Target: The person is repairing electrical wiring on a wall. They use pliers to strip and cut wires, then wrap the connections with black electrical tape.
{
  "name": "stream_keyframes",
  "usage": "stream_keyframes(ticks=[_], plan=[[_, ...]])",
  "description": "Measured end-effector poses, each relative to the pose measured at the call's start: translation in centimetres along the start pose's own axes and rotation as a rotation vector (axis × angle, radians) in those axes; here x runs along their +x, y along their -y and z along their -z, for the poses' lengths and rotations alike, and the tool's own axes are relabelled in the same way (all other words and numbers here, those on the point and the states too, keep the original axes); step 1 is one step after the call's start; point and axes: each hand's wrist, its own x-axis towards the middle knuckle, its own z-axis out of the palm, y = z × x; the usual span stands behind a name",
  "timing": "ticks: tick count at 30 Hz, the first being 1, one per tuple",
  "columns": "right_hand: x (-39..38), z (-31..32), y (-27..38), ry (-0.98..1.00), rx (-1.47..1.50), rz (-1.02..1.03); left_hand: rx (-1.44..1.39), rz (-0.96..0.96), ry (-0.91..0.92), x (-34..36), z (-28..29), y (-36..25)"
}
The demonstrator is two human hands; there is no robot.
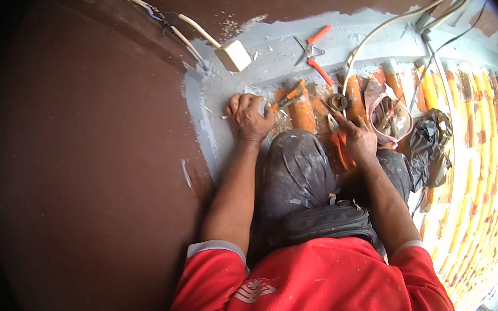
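Observation:
My left hand [249,116] rests on the grey painted ledge [210,88], fingers spread and slightly bent, beside an orange utility knife [287,99]. My right hand [359,137] is closed on a small red-handled tool [338,115], mostly hidden by the fingers. Just left of it lie orange-handled pliers [341,150] on the roof tiles [302,116]; above it is a dark roll of tape [338,102]. Red-handled snips [316,49] lie higher on the ledge. A worn pink container [390,113] with items inside stands right of my right hand.
A brown wall [72,171] fills the left. A white junction box [233,55] and loose cables [391,20] run along the top. A crumpled black plastic bag [429,145] lies at the right, where sunlit tiles extend away. My knee [294,169] and waist bag [326,223] are below my hands.

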Motion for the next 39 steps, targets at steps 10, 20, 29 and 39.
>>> stream_keyframes(ticks=[10,20,29,39], plan=[[-0.1,-1.1,0.8,0.056,0.043,0.094,0.051,-0.027,-0.017,0.2,-0.1,0.2],[-0.7,-2.9,2.8,0.124,0.062,0.196,-0.046,0.083,0.064,0.0,0.3,0.1],[-0.8,-2.9,3.1,0.099,0.142,0.275,-0.072,0.118,0.051,-0.4,0.6,0.1],[-0.3,-1.5,4.2,0.058,0.166,0.313,-0.075,0.114,0.016,0.1,1.9,-0.4]])
